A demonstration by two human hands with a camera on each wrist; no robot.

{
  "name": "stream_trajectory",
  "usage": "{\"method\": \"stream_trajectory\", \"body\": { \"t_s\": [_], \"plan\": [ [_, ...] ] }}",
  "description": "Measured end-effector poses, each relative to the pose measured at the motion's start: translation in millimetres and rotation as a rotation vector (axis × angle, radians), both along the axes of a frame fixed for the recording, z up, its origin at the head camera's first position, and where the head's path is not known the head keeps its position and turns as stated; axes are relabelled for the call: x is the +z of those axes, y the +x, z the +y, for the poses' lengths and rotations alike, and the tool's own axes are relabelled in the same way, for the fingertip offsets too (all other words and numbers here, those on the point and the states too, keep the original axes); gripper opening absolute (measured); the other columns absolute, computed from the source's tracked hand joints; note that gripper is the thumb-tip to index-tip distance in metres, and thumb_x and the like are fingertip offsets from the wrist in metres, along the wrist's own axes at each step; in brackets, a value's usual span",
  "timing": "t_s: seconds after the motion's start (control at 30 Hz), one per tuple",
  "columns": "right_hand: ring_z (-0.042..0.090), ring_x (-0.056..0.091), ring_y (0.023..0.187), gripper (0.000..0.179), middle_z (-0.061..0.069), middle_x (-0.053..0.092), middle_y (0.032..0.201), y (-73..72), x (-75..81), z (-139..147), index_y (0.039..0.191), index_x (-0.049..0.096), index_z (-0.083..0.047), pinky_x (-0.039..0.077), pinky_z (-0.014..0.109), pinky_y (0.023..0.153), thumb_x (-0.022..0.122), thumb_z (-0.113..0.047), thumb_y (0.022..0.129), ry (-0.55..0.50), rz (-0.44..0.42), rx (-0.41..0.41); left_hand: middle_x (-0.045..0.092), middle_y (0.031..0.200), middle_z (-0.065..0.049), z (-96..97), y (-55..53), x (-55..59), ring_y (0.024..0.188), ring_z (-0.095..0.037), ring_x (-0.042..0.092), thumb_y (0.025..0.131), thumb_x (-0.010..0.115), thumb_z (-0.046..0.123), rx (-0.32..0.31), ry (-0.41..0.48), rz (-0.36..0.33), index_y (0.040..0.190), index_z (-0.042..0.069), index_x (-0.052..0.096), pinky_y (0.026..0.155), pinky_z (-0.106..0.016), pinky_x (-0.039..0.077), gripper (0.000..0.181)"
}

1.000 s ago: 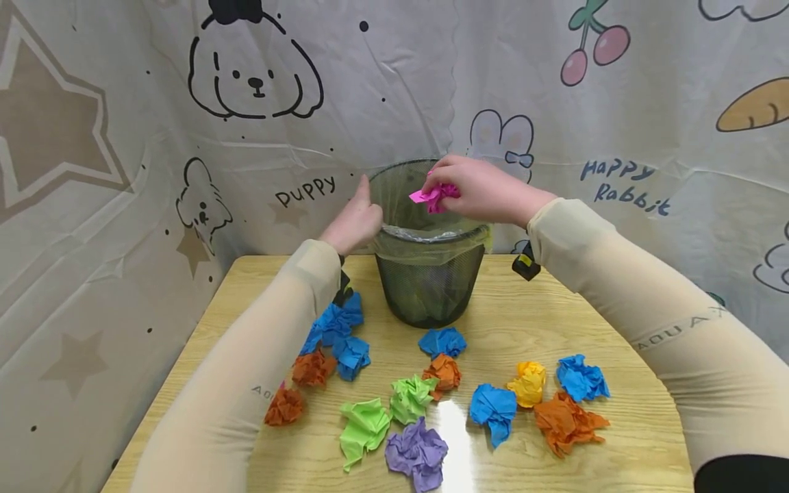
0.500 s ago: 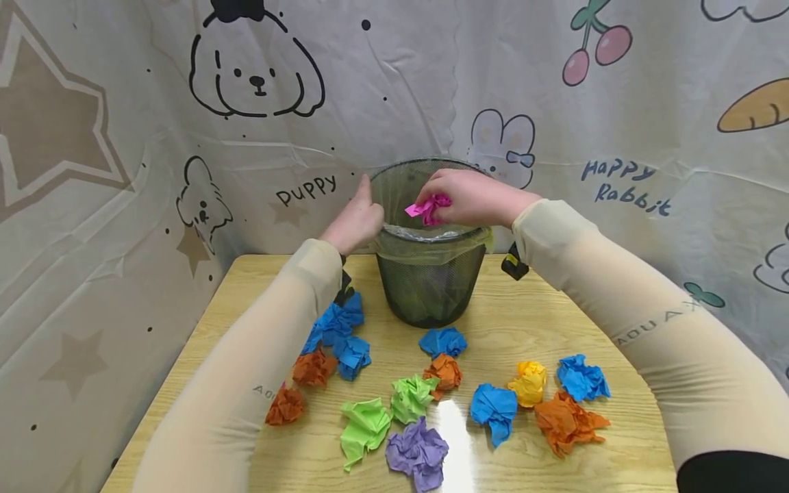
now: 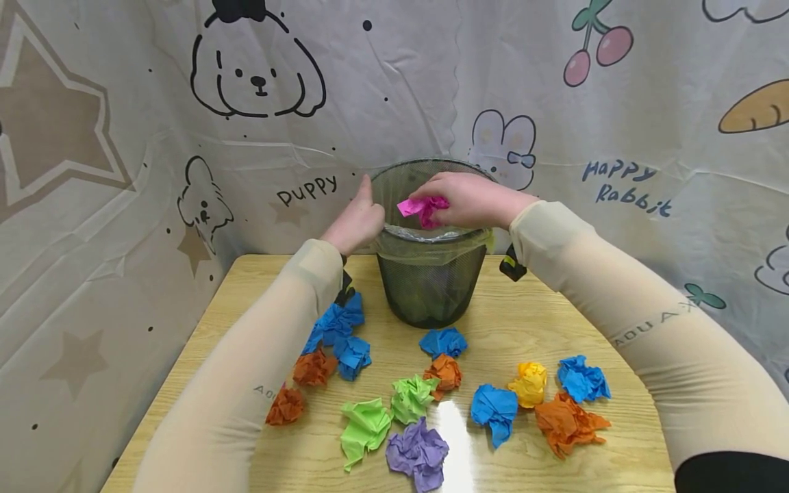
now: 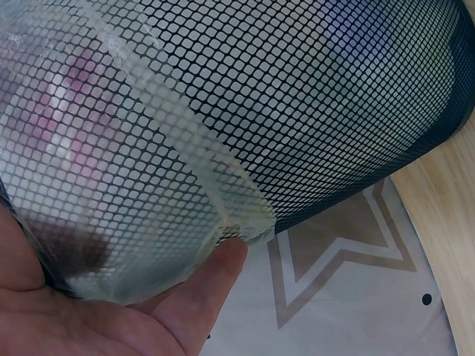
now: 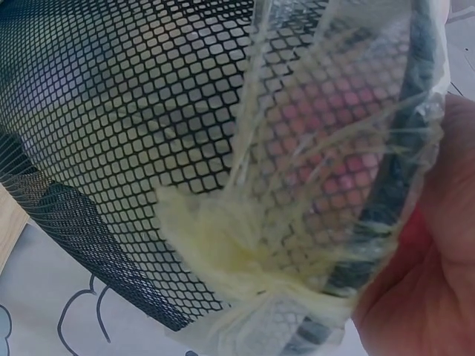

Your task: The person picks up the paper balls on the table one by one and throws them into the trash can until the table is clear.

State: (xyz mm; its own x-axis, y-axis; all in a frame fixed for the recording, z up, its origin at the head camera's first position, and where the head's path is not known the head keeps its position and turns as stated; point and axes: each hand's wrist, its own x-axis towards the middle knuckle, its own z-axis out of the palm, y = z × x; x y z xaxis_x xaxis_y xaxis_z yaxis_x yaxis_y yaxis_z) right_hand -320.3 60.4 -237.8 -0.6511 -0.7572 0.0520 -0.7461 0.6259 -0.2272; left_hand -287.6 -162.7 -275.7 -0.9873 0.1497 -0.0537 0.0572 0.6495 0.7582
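Note:
A black mesh wastebasket (image 3: 428,294) with a clear yellowish bin liner (image 3: 431,253) folded over its rim stands at the back of the table. My left hand (image 3: 359,220) grips the rim on the left; in the left wrist view its fingers (image 4: 211,285) lie against the mesh outside. Over the opening, my right hand (image 3: 468,198) pinches a crumpled pink paper (image 3: 427,211). The right wrist view has this hand (image 5: 427,274) beyond the rim, with pinkish shapes blurred through the mesh. What lies inside the basket is mostly hidden.
Crumpled papers lie on the wooden table (image 3: 518,308): several blue balls (image 3: 493,411), several orange ones (image 3: 570,421), two green ones (image 3: 364,428), a yellow ball (image 3: 528,383) and a purple one (image 3: 419,452). A printed curtain (image 3: 277,144) hangs behind and on the left.
Over the past second, my right hand has moved slightly down and left into the basket's opening, carrying the pink paper. The left hand stays on the rim.

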Motion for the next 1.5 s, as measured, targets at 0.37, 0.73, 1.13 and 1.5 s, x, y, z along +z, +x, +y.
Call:
{"method": "stream_trajectory", "body": {
  "t_s": [0.37, 0.73, 1.13, 1.5],
  "plan": [
    [0.029, 0.038, 0.145, 0.053, 0.012, 0.045, 0.157, 0.7, 4.6, 8, 0.152, 0.051, -0.012, 0.031, 0.045, 0.118, 0.063, -0.020, 0.101, 0.021, -0.007, -0.054, -0.015, 0.170, -0.008, 0.9, 0.8, 1.0, 0.155, -0.020, -0.002, 0.105, 0.023, 0.016, -0.010, -0.005, 0.001, 0.161, 0.012, -0.021, 0.124, -0.035, 0.003, 0.071],
    [0.038, 0.027, 0.150, 0.059, 0.018, 0.032, 0.163, 8.6, 18.6, 38, 0.158, 0.042, -0.013, 0.023, 0.054, 0.121, 0.061, -0.028, 0.104, -0.009, 0.038, -0.096, -0.016, 0.170, -0.008, 0.8, 1.9, 1.7, 0.155, -0.018, -0.004, 0.103, 0.023, 0.015, -0.029, -0.007, 0.008, 0.161, 0.010, -0.021, 0.124, -0.033, 0.003, 0.072],
    [0.042, 0.021, 0.151, 0.067, 0.017, 0.022, 0.167, 32.1, 23.5, 92, 0.163, 0.032, -0.014, 0.023, 0.063, 0.118, 0.060, -0.028, 0.104, -0.016, 0.041, -0.173, -0.017, 0.169, -0.007, -1.1, 3.9, 4.2, 0.155, -0.018, 0.001, 0.104, 0.021, 0.017, -0.030, -0.011, -0.008, 0.160, 0.013, -0.024, 0.121, -0.036, 0.019, 0.072],
    [0.044, 0.025, 0.149, 0.068, 0.018, 0.024, 0.166, 65.9, 12.5, 130, 0.162, 0.034, -0.016, 0.027, 0.066, 0.114, 0.065, -0.025, 0.102, -0.046, 0.086, -0.188, -0.018, 0.169, -0.005, 0.0, 3.8, 3.7, 0.155, -0.018, -0.004, 0.104, 0.022, 0.017, -0.018, -0.009, -0.017, 0.160, 0.014, -0.023, 0.125, -0.036, 0.006, 0.072]
  ]
}}
